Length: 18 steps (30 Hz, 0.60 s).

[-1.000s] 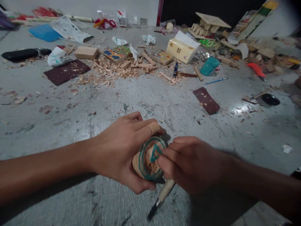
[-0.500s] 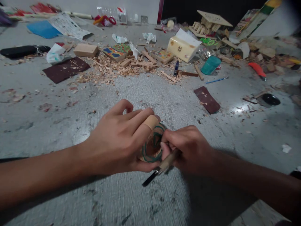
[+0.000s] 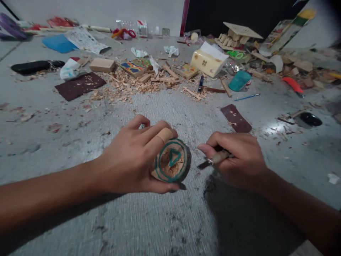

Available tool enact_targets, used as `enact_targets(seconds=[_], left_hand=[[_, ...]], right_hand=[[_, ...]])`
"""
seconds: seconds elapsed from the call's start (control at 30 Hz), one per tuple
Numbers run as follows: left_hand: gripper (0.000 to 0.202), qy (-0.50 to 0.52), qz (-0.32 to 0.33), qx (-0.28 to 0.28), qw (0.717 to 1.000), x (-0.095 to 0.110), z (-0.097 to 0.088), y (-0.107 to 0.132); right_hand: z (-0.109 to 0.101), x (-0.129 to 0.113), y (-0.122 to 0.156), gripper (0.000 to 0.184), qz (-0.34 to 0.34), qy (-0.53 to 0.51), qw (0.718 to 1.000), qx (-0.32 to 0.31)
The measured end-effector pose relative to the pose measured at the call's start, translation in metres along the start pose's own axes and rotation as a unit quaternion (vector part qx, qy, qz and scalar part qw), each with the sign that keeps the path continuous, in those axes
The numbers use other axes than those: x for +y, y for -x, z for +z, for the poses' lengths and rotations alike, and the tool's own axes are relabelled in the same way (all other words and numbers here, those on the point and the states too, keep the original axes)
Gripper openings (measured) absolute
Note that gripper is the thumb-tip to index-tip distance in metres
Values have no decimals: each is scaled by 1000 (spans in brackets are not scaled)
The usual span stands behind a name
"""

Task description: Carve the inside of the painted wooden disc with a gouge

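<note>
My left hand point(image 3: 133, 160) grips a round wooden slice point(image 3: 172, 161) on the grey floor, a plaster on its index finger. The slice's face carries a teal ring and a teal triangle, with pale carved wood dust around the triangle. My right hand point(image 3: 239, 158) is closed on a carving knife point(image 3: 215, 159) with a light wooden handle and a dark blade. The blade points left toward the slice and stops a little short of its right edge.
Wood shavings point(image 3: 128, 83) and offcuts lie ahead. Dark sandpaper sheets point(image 3: 80, 85) point(image 3: 236, 117) lie left and right. Painted wooden blocks point(image 3: 133, 67), a small cream house point(image 3: 207, 60), a teal cup point(image 3: 238, 81), a red tool point(image 3: 293, 85) and a black dish point(image 3: 309, 119) lie farther back.
My right hand has pulled the knife off the slice's face and moved right, turning the blade to point left. The slice now lies flatter, its face fully showing.
</note>
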<state>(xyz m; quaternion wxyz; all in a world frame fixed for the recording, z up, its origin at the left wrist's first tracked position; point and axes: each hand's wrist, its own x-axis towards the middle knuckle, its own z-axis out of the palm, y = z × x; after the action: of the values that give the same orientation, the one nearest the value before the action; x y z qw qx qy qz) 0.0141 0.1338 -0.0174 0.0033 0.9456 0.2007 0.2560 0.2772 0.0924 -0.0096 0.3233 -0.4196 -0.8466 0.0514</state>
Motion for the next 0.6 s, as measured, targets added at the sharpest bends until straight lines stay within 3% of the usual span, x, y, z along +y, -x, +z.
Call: enact_targets(seconds=[0.13, 0.3, 0.6], left_hand=[[70, 6, 1, -1, 1000, 2, 0, -1], [67, 9, 0, -14, 1000, 7, -1, -1], [65, 5, -5, -22, 1000, 10, -1, 1]], right_hand=[[4, -6, 4, 8, -58, -54, 995, -57], [17, -12, 11, 15, -74, -53, 989, -117], [22, -18, 13, 17, -80, -23, 990, -112]])
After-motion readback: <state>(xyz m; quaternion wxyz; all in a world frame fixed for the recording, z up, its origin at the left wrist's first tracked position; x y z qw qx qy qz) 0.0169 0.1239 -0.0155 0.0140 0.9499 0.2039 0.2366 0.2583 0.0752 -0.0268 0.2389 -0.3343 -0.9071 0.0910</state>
